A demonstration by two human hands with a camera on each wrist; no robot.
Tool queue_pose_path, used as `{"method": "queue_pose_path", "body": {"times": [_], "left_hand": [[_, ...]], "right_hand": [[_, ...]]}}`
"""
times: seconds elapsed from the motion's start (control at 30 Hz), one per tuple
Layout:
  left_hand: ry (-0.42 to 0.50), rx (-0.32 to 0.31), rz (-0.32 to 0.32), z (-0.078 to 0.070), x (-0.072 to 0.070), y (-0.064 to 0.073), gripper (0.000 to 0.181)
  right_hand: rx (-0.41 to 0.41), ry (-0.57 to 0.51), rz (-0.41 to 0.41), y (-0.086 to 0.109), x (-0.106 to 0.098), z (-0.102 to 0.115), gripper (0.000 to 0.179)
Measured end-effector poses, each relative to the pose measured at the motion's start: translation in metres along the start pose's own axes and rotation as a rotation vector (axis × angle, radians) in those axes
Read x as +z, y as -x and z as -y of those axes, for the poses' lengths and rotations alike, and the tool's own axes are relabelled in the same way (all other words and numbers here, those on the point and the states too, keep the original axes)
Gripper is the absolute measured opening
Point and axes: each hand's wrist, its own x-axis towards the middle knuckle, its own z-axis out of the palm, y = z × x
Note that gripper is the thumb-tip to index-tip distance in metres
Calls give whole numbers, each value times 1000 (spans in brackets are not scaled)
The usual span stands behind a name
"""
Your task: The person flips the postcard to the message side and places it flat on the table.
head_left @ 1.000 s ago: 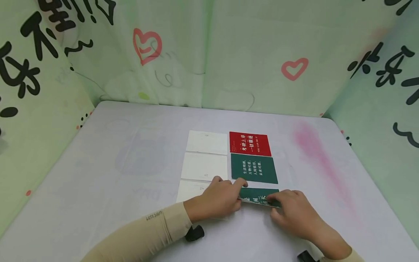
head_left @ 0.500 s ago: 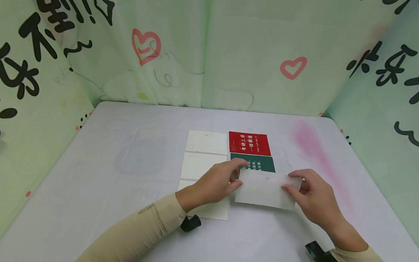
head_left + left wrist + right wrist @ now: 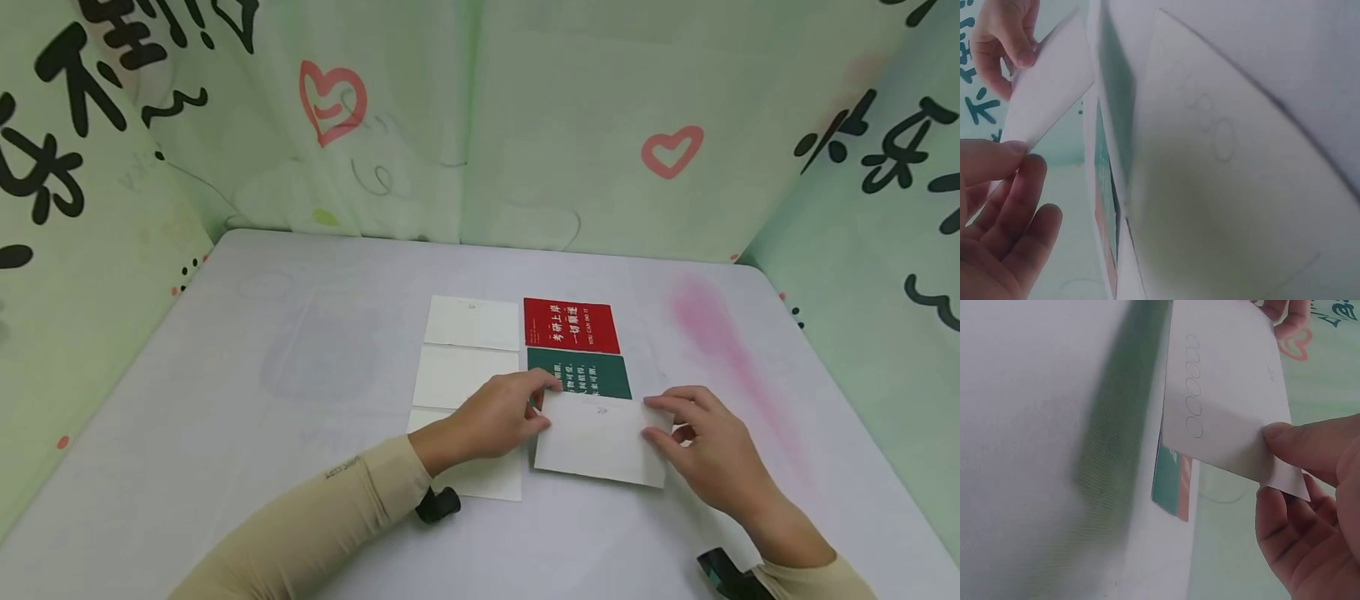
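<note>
A postcard, its plain white back toward the head camera, is pinched at its two short ends above the table. My left hand pinches the left end between thumb and fingers. At the right end, my right hand has it between thumb and fingertips. The right wrist view shows a row of printed circles along the lower edge of the postcard. Behind it lie a red postcard and a green postcard, lettered faces up, the green one partly covered by the held postcard and left fingers.
Left of these, white-backed postcards lie in a column: a far one, a middle one and a near one partly under my left hand. The white table is bounded by green cloth walls.
The near right postcard, green face showing a second ago, was lifted and turned white back up. Since half a second ago both hands have brought it slightly lower and left.
</note>
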Motion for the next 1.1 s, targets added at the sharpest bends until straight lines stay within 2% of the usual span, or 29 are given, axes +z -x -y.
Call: {"method": "queue_pose_path", "body": {"times": [0.2,0.37,0.43,0.8,0.93,1.1], "left_hand": [[-54,-43,38,1,5,0,40],[-165,-55,89,5,10,-2,42],[-205,-55,103,6,10,-2,42],[-296,-104,158,10,11,-7,46],[-345,-93,169,11,13,-8,47],[-450,-70,168,11,13,-7,46]], "right_hand": [[76,-14,166,1,6,-1,54],[99,-13,225,3,13,-1,57],[105,-10,240,3,16,-1,58],[109,-10,308,3,26,-1,62],[93,20,305,4,28,-2,62],[71,45,302,3,29,-2,64]]}}
